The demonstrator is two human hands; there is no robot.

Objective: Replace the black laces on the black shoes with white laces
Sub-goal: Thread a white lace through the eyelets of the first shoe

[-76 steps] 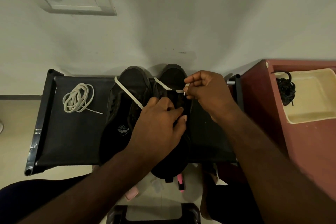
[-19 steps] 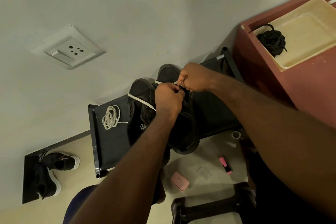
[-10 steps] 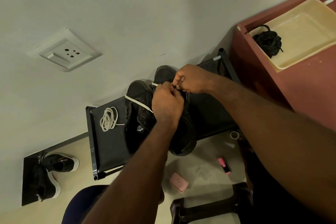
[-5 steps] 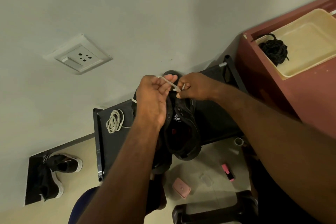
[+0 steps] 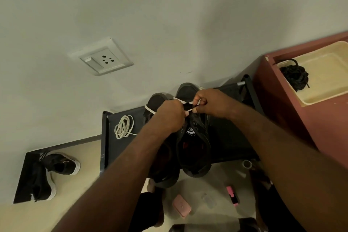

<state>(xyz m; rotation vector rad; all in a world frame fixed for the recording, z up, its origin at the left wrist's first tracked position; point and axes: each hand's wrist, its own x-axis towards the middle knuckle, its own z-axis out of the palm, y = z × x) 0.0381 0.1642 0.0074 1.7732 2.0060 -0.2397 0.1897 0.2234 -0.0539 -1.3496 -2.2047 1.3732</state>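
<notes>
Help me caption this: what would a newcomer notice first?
The left hand and right hand pinch a white lace over a black shoe on the dark rack, mid-frame. A coiled white lace lies on the rack's left; black laces sit bundled in the cream tray, far right.

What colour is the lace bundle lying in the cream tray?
Black. The lace bundle shows best in the head view.

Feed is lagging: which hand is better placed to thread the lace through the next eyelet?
Probably right: the right hand pinches the white lace near its end over the shoe, while the left hand grips it farther back.
</notes>
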